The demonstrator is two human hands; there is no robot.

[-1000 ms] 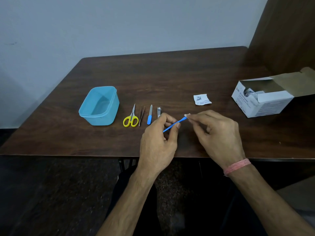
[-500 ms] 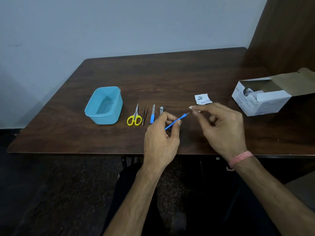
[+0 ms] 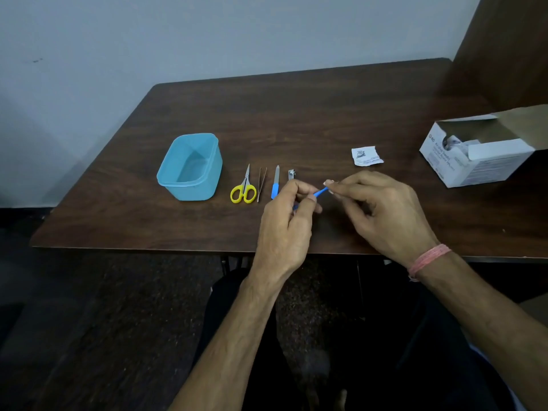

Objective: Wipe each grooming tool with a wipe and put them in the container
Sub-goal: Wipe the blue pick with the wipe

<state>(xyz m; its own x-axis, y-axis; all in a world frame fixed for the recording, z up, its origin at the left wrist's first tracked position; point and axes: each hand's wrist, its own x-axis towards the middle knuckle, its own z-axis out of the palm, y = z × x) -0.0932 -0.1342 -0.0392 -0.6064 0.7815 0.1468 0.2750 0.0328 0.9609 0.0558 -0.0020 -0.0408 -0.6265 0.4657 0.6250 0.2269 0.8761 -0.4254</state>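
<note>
Pinching a thin blue stick tool [image 3: 321,191] between thumb and curled fingers, the left hand [image 3: 286,229] holds it just above the table [image 3: 296,114], near the front edge. The right hand [image 3: 385,215] meets the tool's far tip, its fingertips closed on a small pale wipe [image 3: 328,183]; most of the wipe is hidden by the fingers. A pink thread band [image 3: 428,259] circles the right wrist.

Just beyond the left hand, a row of tools lies side by side on the table: yellow-handled scissors [image 3: 243,188], tweezers [image 3: 261,184], a blue-handled nail file [image 3: 275,182] and a nail clipper [image 3: 291,174], partly covered by the left fingers. At the left end of the row stands an open light-blue container [image 3: 189,167], with nothing visible inside.

A torn white sachet [image 3: 366,156] with dark print too small to read lies farther back, toward the right. By the right edge sits an open white carton [image 3: 474,155]; its side shows "BD", and the rest is blurred.
</note>
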